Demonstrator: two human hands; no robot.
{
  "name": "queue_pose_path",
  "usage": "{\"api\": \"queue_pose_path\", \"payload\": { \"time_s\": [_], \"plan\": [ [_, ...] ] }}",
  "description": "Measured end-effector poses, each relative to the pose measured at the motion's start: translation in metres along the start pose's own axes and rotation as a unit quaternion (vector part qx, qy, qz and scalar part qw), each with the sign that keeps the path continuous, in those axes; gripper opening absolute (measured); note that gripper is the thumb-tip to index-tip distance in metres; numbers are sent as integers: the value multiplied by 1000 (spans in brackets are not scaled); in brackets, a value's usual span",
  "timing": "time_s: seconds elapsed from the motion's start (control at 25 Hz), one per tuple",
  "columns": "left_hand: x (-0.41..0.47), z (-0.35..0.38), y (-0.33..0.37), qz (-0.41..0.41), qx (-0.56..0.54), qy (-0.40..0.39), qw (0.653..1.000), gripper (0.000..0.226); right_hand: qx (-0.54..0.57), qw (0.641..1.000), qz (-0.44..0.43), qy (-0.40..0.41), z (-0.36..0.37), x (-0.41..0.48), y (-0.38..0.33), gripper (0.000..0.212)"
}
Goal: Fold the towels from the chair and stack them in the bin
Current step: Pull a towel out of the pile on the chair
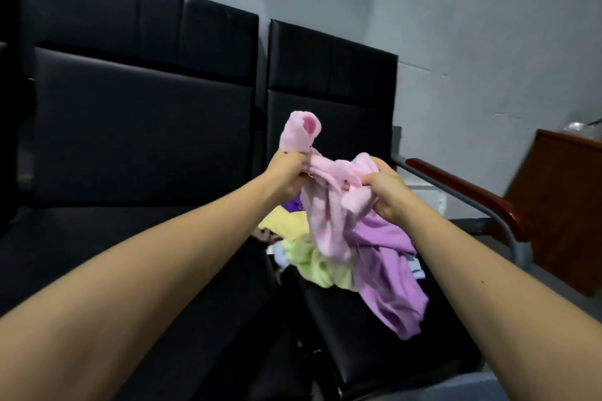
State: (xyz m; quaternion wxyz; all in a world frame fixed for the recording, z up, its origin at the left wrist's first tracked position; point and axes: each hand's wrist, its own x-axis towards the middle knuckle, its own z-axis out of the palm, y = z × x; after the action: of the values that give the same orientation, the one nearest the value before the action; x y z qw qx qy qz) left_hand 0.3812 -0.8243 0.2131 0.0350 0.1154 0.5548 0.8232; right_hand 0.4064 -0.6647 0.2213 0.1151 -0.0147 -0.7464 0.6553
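Note:
Both my hands hold a crumpled pale pink towel up over the black chair. My left hand grips one end, and a curl of that end sticks up above the fist. My right hand pinches the other bunched end. The rest of the pink towel hangs down between them. Under it on the seat lies a heap of towels: a lilac one draped toward the seat's front, a light green one, a yellow one and a bit of dark purple. No bin is in view.
A second black chair stands to the left, its seat bare. The towel chair has a brown wooden armrest on a grey metal frame at the right. A wooden cabinet stands further right against the grey wall.

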Motion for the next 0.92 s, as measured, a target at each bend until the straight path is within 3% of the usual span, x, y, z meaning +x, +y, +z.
{"api": "queue_pose_path", "payload": {
  "time_s": [0.12,0.2,0.32,0.48,0.52,0.56,0.64,0.68,0.76,0.88,0.92],
  "plan": [
    [-7,-59,58,104,19,97,990,26,8,999,-31,28,55,12,-8,38],
    [-13,-101,88,165,98,149,970,31,-75,997,8,32,95,17,-11,61],
    [-35,-162,108,202,300,199,911,31,-298,951,46,-62,164,-2,-16,90],
    [-77,-219,84,116,577,126,799,19,-308,909,-118,-256,247,-40,8,105],
    [-87,-227,74,89,622,93,773,16,-278,902,-144,-297,262,-47,17,97],
    [-97,-234,66,65,639,64,764,14,-260,902,-151,-310,273,-56,25,75],
    [-113,-244,55,45,629,21,776,17,-305,892,-166,-289,283,-65,35,22],
    [-116,-248,52,36,624,8,780,19,-369,871,-182,-269,282,-66,36,8],
    [-120,-255,51,-13,630,-27,776,27,-429,846,-200,-246,274,-62,35,15],
    [-121,-266,44,-135,701,-81,695,28,-364,886,-190,-214,252,-51,27,27],
    [-120,-269,40,-143,697,-74,699,21,-339,901,-181,-201,243,-48,24,28]
  ]
}}
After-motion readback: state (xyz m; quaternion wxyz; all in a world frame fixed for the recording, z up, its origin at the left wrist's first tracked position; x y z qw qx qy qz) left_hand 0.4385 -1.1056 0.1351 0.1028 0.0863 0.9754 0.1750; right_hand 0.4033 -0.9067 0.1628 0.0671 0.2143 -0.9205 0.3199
